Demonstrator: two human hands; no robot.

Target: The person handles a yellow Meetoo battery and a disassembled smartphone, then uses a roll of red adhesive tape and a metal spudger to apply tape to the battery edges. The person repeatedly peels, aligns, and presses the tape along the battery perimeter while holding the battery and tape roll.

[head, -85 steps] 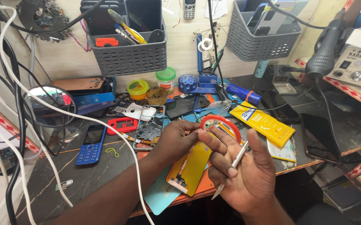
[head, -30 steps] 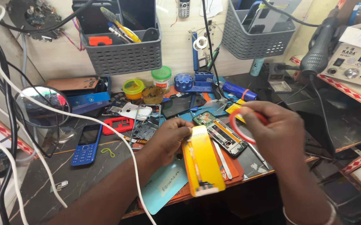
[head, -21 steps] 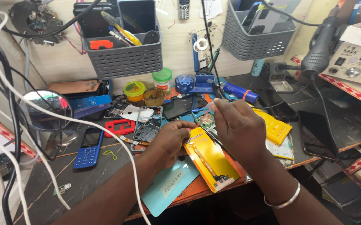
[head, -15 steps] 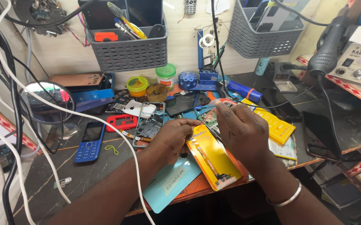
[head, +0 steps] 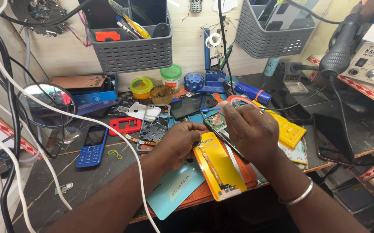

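On the cluttered counter (head: 44,185), left hand (head: 180,140) pins a flat yellow card package (head: 217,166); right hand (head: 251,129) fingers pinch a red tape ring (head: 238,100)

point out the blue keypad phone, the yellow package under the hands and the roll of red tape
blue keypad phone (head: 91,146), head view, on its keypad
yellow package (head: 221,170), head view, on its middle, below the hands
roll of red tape (head: 240,99), head view, on its upper rim above the right hand
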